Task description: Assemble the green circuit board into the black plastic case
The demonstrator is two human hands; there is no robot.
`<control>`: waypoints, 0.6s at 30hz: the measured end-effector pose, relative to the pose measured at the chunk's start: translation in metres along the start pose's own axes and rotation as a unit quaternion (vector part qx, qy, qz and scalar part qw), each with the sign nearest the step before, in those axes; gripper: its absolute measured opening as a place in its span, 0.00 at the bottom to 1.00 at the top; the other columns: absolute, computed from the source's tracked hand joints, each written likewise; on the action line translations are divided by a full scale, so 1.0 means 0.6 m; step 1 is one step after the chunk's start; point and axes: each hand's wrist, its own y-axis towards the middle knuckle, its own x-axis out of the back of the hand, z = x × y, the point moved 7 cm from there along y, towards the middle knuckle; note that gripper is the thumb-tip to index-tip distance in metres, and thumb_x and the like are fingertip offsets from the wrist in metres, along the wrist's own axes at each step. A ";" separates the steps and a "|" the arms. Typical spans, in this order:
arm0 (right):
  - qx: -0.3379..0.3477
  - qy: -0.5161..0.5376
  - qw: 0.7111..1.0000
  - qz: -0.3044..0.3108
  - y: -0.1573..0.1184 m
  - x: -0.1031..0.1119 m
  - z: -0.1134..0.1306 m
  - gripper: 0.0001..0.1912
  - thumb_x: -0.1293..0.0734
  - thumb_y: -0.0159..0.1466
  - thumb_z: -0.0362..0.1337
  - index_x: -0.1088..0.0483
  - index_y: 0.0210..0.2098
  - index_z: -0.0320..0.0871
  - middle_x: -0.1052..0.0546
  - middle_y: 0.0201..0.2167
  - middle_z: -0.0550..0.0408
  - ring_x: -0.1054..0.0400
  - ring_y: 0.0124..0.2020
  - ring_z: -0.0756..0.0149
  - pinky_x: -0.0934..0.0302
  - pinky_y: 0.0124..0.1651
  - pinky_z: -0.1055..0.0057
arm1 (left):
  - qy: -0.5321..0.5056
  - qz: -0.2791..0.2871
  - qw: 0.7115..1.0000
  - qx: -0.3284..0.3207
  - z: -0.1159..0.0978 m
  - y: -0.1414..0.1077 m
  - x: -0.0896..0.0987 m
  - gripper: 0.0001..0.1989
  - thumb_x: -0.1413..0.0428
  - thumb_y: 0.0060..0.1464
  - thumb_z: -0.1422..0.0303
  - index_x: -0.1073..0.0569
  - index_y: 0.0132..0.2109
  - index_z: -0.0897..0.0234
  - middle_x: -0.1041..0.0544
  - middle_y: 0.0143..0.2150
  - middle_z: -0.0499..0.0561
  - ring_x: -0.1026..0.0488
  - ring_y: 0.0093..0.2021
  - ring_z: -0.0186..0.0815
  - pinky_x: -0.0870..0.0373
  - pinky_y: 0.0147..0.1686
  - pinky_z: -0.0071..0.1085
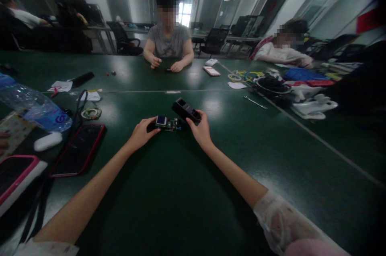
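My left hand [141, 132] pinches the left end of a small green circuit board [168, 123] that carries a little square screen and lies just above the dark green table [169, 191]. In my right hand [200, 129] I grip a black plastic housing [184, 110], tilted up and to the left, right beside the board's right end. Whether housing and board touch is unclear. Both arms reach forward from the bottom of the view.
A red-edged phone [79, 148], a pink-edged device [13, 175], a white earbud case [47, 141], a plastic water bottle [36, 107] and a cable lie at left. A person sits opposite; another sits at the right by tools, a wrench [255, 102] and white parts [313, 107].
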 end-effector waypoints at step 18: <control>0.019 -0.117 0.993 -0.012 -0.005 0.007 0.005 0.31 0.34 0.60 0.47 0.45 0.58 0.43 0.37 0.51 0.41 0.42 0.54 0.47 0.45 0.56 0.45 | 0.002 0.009 1.000 0.019 -0.003 -0.003 0.000 0.27 0.46 0.57 0.59 0.38 0.62 0.57 0.35 0.60 0.57 0.35 0.58 0.47 0.36 0.54 0.51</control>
